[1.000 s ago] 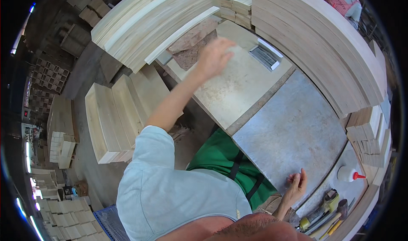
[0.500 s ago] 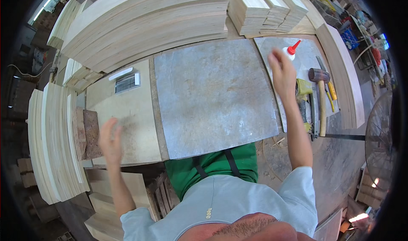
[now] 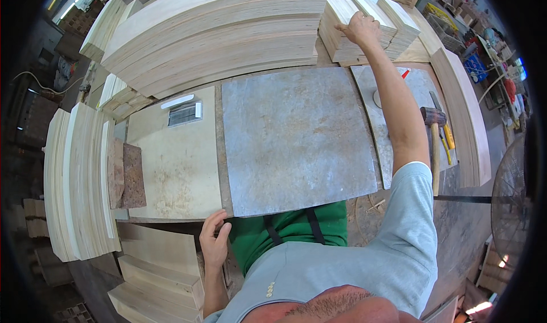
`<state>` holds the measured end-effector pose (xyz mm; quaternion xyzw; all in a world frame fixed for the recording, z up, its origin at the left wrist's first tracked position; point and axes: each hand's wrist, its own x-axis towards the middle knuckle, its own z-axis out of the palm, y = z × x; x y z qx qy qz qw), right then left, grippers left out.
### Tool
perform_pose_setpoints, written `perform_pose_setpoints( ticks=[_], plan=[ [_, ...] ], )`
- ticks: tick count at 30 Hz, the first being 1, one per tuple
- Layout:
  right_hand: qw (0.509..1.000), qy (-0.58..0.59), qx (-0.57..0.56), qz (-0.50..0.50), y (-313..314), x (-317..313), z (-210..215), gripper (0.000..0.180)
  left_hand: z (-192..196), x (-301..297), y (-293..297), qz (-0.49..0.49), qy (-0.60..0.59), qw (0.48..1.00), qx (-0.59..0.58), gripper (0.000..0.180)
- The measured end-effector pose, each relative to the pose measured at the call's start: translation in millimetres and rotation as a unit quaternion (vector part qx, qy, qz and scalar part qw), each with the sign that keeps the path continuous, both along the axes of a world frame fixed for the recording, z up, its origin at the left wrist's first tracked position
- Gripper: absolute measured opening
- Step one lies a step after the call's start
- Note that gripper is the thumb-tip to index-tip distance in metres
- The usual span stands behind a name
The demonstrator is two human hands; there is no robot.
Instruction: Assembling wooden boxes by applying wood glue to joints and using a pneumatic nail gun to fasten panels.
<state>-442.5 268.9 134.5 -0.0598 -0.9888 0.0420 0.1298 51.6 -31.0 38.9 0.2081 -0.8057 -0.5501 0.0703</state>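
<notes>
My right hand [image 3: 362, 30] reaches to the far right and rests on top of the stacked short wooden boards [image 3: 342, 38]. Its thumb and fingers are spread over the upper boards, and none is visibly lifted. My left hand [image 3: 215, 242] is low at the bench's front edge, fingers loosely bent and thumb apart, holding nothing. Between the hands lies a grey, stained sheet [image 3: 296, 140] on the bench. A glue bottle with a red nozzle [image 3: 405, 73] is mostly hidden behind my right forearm.
Long boards [image 3: 216, 43] are piled along the back, and more boards [image 3: 80, 180] stand at the left. A mallet [image 3: 434, 118] and a yellow-handled tool [image 3: 448, 136] lie at the right. A framed dark piece [image 3: 185, 113] lies on the plywood panel [image 3: 176, 169]. A fan [image 3: 510, 180] stands far right.
My right hand has moved forward from above the glue bottle onto the stacked boards. My left hand has come down and right from over the plywood panel to the bench's front edge.
</notes>
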Motion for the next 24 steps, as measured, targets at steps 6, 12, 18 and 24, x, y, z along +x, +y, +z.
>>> perform_pose_setpoints(
  ticks=[6, 12, 18, 24],
  plan=[
    [0.997, -0.017, -0.054, -0.043, -3, -12, -1, 0.082, -8, 4, 2, 0.021, 0.035, 0.997, 0.064, 0.025],
    [0.981, -0.012, -0.181, -0.064, 6, -9, 6, 0.08, -5, -17, 20, -0.059, 0.044, 0.996, 0.056, 0.026],
    [0.841, 0.104, -0.52, 0.108, 32, 65, 3, 0.066, 2, -78, 58, -0.192, 0.097, 0.973, 0.079, 0.035],
    [0.596, -0.017, -0.746, 0.296, 8, 253, -74, 0.055, 38, -198, 111, -0.271, 0.208, 0.904, 0.257, 0.083]
  ],
)
